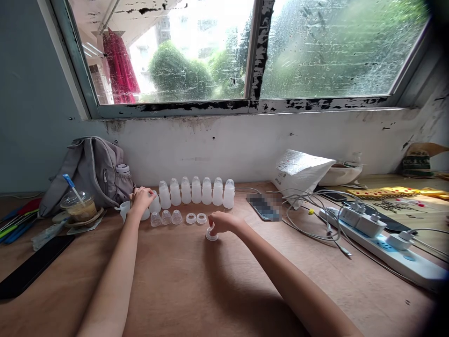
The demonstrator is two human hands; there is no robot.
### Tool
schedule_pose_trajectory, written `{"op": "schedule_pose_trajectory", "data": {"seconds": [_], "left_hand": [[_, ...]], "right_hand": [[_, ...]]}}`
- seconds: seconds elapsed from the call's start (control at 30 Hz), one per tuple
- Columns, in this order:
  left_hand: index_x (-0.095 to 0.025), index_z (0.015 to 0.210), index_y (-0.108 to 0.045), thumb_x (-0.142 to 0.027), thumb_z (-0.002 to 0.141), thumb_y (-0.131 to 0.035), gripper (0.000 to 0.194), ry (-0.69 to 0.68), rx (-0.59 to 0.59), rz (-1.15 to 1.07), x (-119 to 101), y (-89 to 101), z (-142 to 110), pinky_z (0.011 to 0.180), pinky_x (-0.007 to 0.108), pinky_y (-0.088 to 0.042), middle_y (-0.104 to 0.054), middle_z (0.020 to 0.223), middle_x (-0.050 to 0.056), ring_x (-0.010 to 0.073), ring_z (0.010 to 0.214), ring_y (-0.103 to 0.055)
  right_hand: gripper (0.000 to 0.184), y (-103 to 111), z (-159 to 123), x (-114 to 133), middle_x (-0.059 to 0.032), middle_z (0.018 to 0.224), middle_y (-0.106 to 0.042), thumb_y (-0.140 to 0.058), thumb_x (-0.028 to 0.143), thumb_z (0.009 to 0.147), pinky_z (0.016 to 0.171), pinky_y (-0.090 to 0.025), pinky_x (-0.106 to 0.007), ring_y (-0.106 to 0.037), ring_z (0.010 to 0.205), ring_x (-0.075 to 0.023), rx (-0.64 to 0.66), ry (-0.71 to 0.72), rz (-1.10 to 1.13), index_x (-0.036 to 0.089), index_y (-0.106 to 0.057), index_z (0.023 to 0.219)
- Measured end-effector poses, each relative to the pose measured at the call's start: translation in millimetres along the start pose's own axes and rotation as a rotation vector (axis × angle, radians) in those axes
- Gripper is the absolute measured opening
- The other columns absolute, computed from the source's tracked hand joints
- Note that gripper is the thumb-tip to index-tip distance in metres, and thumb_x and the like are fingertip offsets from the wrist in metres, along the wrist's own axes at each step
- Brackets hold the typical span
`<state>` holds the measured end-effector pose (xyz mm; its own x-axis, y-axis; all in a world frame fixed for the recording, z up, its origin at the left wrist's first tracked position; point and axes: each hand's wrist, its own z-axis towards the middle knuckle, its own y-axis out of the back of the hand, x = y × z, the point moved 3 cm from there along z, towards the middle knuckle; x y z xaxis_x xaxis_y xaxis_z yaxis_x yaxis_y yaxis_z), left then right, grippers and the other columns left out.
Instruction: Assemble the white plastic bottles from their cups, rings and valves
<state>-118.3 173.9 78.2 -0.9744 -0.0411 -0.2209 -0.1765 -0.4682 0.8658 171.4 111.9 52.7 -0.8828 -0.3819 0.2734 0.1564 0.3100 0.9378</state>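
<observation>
My left hand [141,200] is at the left end of a row of frosted white baby bottles, its fingertips curled at the top of one baby bottle [155,204]. Part of another white bottle [145,215] shows below that hand. My right hand [222,222] pinches a clear nipple set in a white collar ring [212,236], low over the tabletop. Two loose collar rings [201,218] lie just left of it. Beside those stand three clear dome caps [166,217]. Behind, several capped bottles [196,191] are upright in a curved line.
A grey backpack [93,168], an iced drink cup [79,206] and a black flat case [33,267] occupy the left. To the right lie a phone [261,207], tangled white cables [301,224], a power strip [386,245] and a white bag [301,171]. A window is above.
</observation>
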Motion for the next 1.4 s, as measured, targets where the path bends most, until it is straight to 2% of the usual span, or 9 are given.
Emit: {"op": "schedule_pose_trajectory", "data": {"seconds": [0.17, 0.3, 0.4, 0.5, 0.6, 0.73, 1.1, 1.27, 1.4], "left_hand": [[-0.018, 0.098, -0.058, -0.038, 0.076, -0.048, 0.031, -0.008, -0.037, -0.069, -13.4, 13.0, 2.3, 0.080, 0.042, -0.037, -0.055, 0.106, 0.013, 0.0318, 0.102, -0.045], [-0.020, 0.095, -0.059, -0.037, 0.078, -0.047, 0.028, -0.129, -0.003, -0.163, -44.5, 25.8, 0.5, 0.083, 0.033, -0.039, -0.059, 0.102, 0.007, 0.0241, 0.098, -0.050], [-0.025, 0.092, -0.060, -0.040, 0.077, -0.049, 0.024, -0.309, 0.111, -0.285, -76.0, 28.3, -10.1, 0.078, 0.022, -0.042, -0.061, 0.098, -0.001, 0.0159, 0.091, -0.055], [-0.025, 0.098, -0.060, -0.044, 0.071, -0.056, 0.033, -0.512, 0.355, -0.501, -107.6, 18.8, -29.0, 0.076, 0.022, -0.043, -0.061, 0.102, 0.000, 0.0162, 0.094, -0.055], [-0.024, 0.104, -0.058, -0.047, 0.064, -0.063, 0.047, -0.599, 0.558, -0.585, -132.3, 1.2, -48.9, 0.075, 0.024, -0.043, -0.059, 0.105, 0.002, 0.0182, 0.095, -0.055], [-0.021, 0.097, -0.062, -0.045, 0.067, -0.060, 0.039, -0.669, 0.588, -0.637, -154.7, -17.2, -66.3, 0.069, 0.024, -0.043, -0.063, 0.090, 0.002, 0.0169, 0.083, -0.056], [-0.020, 0.103, -0.060, -0.042, 0.068, -0.062, 0.041, -0.647, 0.475, -0.704, -158.3, -47.5, -71.1, 0.076, 0.025, -0.043, -0.063, 0.097, 0.003, 0.0189, 0.090, -0.055], [-0.022, 0.106, -0.058, -0.040, 0.070, -0.061, 0.041, -0.628, 0.414, -0.633, -149.6, -65.0, -71.1, 0.086, 0.029, -0.039, -0.061, 0.105, 0.004, 0.0201, 0.097, -0.053], [-0.024, 0.107, -0.057, -0.040, 0.071, -0.059, 0.040, -0.624, 0.416, -0.599, -146.4, -71.8, -70.8, 0.088, 0.031, -0.039, -0.060, 0.107, 0.003, 0.0204, 0.098, -0.053]], "right_hand": [[0.014, 6.8, 2.6, -1.5, -0.0054, 0.070, -0.061, -0.066, 0.019, 0.057, 0.047, -0.033, -0.022, -0.055, 0.066, -0.0182, -0.152, 0.022, 0.030, 0.017, -0.062, 0.070], [0.010, 15.4, -0.6, -0.1, -0.0055, 0.071, -0.059, -0.062, 0.024, 0.064, 0.046, -0.030, -0.022, -0.052, 0.063, -0.0157, -0.256, 0.037, 0.060, 0.016, -0.059, 0.070], [0.011, 21.3, -3.7, 1.1, -0.0052, 0.070, -0.058, -0.058, 0.026, 0.068, 0.044, -0.028, -0.021, -0.049, 0.058, -0.0132, -0.296, 0.047, 0.080, 0.015, -0.056, 0.069], [0.009, 25.5, -5.5, 1.2, -0.0030, 0.062, -0.056, -0.053, 0.024, 0.071, 0.043, -0.028, -0.021, -0.048, 0.053, -0.0117, -0.310, 0.053, 0.097, 0.016, -0.054, 0.067], [0.010, 27.3, -6.0, 0.1, -0.0020, 0.055, -0.055, -0.051, 0.022, 0.072, 0.042, -0.028, -0.021, -0.048, 0.049, -0.0110, -0.307, 0.056, 0.108, 0.015, -0.053, 0.065], [0.011, 27.3, -5.6, -4.1, -0.0025, 0.053, -0.055, -0.049, 0.020, 0.073, 0.040, -0.029, -0.020, -0.047, 0.044, -0.0100, -0.284, 0.046, 0.114, 0.014, -0.055, 0.065], [0.017, 31.8, -2.1, -27.0, -0.0040, 0.070, -0.062, -0.060, 0.018, 0.064, 0.044, -0.033, -0.017, -0.055, 0.058, -0.0123, -0.245, 0.031, 0.100, 0.014, -0.061, 0.081], [0.022, 39.1, -2.6, -45.4, -0.0070, 0.083, -0.063, -0.059, 0.023, 0.070, 0.053, -0.038, -0.018, -0.057, 0.071, -0.0145, -0.323, -0.032, 0.093, 0.013, -0.059, 0.090], [0.023, 27.6, 10.6, -55.4, -0.0084, 0.089, -0.062, -0.054, 0.018, 0.074, 0.059, -0.038, -0.019, -0.057, 0.078, -0.0154, -0.378, -0.082, 0.064, 0.013, -0.058, 0.095]]}}
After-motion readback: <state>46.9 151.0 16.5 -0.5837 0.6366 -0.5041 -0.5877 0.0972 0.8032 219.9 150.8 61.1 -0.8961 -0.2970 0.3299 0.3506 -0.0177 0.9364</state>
